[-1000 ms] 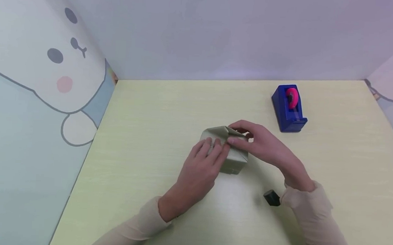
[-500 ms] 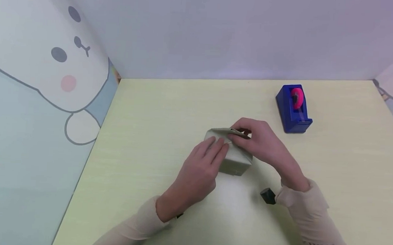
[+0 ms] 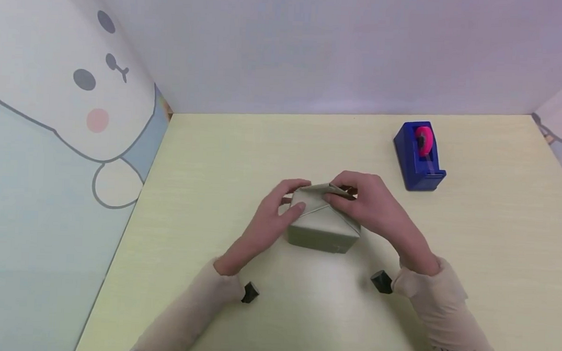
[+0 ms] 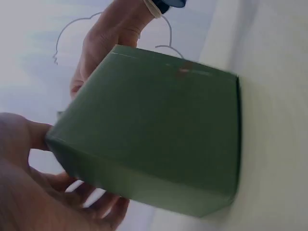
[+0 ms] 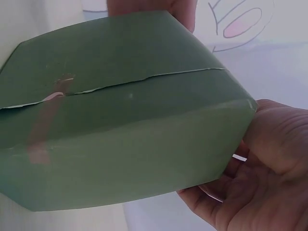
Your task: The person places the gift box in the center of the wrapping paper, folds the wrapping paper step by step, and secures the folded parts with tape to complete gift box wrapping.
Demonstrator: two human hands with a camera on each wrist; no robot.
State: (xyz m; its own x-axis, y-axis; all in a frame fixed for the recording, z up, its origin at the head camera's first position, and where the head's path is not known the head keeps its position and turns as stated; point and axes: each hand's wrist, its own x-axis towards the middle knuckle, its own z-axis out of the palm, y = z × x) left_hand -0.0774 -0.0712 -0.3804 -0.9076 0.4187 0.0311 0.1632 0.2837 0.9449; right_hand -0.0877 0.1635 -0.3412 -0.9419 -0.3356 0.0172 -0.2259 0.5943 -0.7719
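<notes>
A box wrapped in green paper (image 3: 323, 239) stands on the table, folded paper flaps (image 3: 314, 199) meeting along its top. My left hand (image 3: 270, 217) grips its upper left part, thumb on the top and fingers round the far side. At the back right, my right hand (image 3: 374, 206) pinches a raised paper flap between thumb and fingers. In the right wrist view, a paper seam crosses the green box (image 5: 139, 149) and a strip of pinkish tape (image 5: 41, 130) lies over it. The left wrist view shows a flat green side (image 4: 154, 125), with fingers curled round its edge.
A blue tape dispenser (image 3: 415, 160) with a pink core stands at the back right of the pale table (image 3: 225, 152). Walls rise at the back and left, the left one (image 3: 30, 201) printed with a cartoon animal. Small dark blocks (image 3: 250, 293) sit by both cuffs.
My left hand has shifted from lying across the box's top to gripping its left side, uncovering the folded top. My right hand stays at the flap, which now stands folded together.
</notes>
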